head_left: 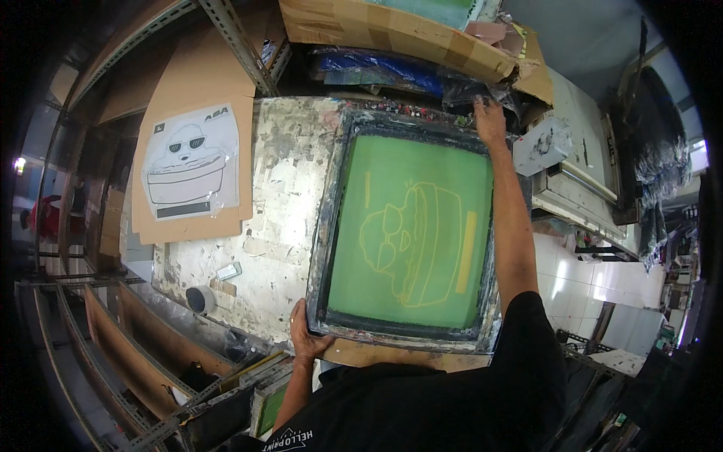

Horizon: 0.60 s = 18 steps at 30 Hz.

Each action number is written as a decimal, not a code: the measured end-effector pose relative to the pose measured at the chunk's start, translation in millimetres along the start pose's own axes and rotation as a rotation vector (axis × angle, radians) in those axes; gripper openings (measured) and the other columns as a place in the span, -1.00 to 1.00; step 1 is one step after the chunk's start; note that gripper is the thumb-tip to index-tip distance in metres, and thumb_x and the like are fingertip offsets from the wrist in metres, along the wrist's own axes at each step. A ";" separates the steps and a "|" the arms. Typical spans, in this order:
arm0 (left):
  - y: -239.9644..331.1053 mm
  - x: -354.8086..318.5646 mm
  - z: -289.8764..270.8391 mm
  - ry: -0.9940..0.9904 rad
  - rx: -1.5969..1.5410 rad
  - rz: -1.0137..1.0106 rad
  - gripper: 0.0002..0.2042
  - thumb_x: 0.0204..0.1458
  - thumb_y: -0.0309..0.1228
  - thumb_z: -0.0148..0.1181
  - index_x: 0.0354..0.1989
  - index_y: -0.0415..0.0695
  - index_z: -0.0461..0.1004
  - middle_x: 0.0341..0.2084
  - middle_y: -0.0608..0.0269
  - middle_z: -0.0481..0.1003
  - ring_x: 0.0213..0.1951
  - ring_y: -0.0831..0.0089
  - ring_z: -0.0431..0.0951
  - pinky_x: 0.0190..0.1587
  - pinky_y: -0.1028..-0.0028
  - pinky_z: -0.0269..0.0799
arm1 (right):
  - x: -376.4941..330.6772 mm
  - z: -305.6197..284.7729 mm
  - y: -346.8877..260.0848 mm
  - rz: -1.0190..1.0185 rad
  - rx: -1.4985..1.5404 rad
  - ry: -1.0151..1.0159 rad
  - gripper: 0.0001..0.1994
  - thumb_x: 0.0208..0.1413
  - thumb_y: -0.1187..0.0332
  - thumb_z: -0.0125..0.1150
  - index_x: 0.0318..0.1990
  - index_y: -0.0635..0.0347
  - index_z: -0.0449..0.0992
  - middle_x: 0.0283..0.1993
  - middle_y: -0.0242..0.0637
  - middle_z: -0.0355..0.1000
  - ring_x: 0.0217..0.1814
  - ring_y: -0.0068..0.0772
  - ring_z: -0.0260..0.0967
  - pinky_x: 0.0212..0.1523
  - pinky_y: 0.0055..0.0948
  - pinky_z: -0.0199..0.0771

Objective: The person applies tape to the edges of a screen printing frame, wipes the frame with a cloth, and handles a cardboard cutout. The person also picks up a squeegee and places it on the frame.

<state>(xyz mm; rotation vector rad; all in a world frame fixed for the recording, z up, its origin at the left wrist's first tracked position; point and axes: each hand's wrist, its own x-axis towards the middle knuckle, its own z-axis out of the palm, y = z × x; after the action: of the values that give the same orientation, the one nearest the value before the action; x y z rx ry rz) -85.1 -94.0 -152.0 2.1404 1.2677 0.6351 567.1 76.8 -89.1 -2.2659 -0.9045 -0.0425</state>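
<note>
A screen printing frame [319, 260] with dark, paint-stained sides lies on the worktable. Its green mesh [354, 301] carries pale yellow line art of a face with sunglasses above a tub, turned sideways. My left hand [307, 339] is closed around the frame's near left corner, thumb along the near edge. At the far right corner, my right hand [489, 123] reaches past the frame with fingers stretched out towards crumpled dark plastic [461, 92]. Whether those fingertips touch the plastic is hard to make out. My right forearm passes along the frame's right side.
Left on the worn worktable [279, 166], a printed sheet [226, 151] with the same drawing lies on brown cardboard [143, 226]. Nearer are a tape roll [200, 299] and a small clear-white item [229, 271]. A cardboard box [392, 34] overhangs the back; a white box [542, 145] stands right.
</note>
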 end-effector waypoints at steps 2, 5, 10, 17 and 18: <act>0.6 2.6 1.0 -0.002 -0.007 0.003 0.06 -0.50 -0.18 0.53 0.29 -0.38 0.17 0.14 -0.25 0.34 0.17 -0.15 0.34 0.25 0.09 0.24 | 4.3 -14.1 9.8 0.003 0.081 -0.075 -0.51 0.18 -0.02 0.14 0.03 0.22 0.51 0.27 0.07 0.29 0.34 0.21 0.16 0.37 0.06 0.06; 6.4 -1.9 -2.8 -0.011 -0.009 -0.059 0.03 -0.53 -0.20 0.48 0.27 -0.38 0.19 0.15 -0.26 0.33 0.20 -0.16 0.31 0.27 0.09 0.22 | -20.0 -13.6 3.2 0.021 -0.107 -0.148 -0.33 -0.04 0.07 0.36 0.18 0.24 0.33 0.23 0.06 0.32 0.32 0.19 0.19 0.35 0.09 0.07; 8.5 3.7 -2.7 0.003 -0.030 -0.039 0.02 -0.54 -0.24 0.47 0.26 -0.38 0.21 0.16 -0.27 0.33 0.21 -0.17 0.31 0.28 0.09 0.21 | -40.4 -6.1 24.1 0.049 -0.293 -0.236 -0.19 -0.29 0.11 0.48 0.17 0.16 0.24 0.18 -0.01 0.36 0.28 0.11 0.23 0.27 0.11 0.14; 9.3 0.7 -3.5 0.028 -0.024 -0.029 0.01 -0.53 -0.23 0.46 0.26 -0.36 0.21 0.16 -0.26 0.34 0.20 -0.15 0.32 0.28 0.10 0.22 | -21.5 19.7 15.8 -0.022 -0.088 0.013 -0.21 -0.07 0.01 0.38 0.28 0.20 0.26 0.17 -0.04 0.36 0.29 0.13 0.21 0.31 0.20 0.06; 9.6 5.1 -0.7 0.019 -0.042 -0.014 0.01 -0.53 -0.23 0.46 0.26 -0.36 0.21 0.16 -0.25 0.34 0.20 -0.15 0.32 0.28 0.10 0.22 | -6.1 26.1 42.4 -0.071 -0.075 0.026 -0.21 -0.04 -0.01 0.36 0.30 0.20 0.25 0.19 -0.06 0.36 0.30 0.12 0.20 0.31 0.21 0.05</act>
<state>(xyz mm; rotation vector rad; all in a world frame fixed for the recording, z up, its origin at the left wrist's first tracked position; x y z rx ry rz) -77.3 -93.1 -144.5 2.0939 1.2674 0.6712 583.2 67.0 -135.6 -2.2958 -0.9841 -0.1396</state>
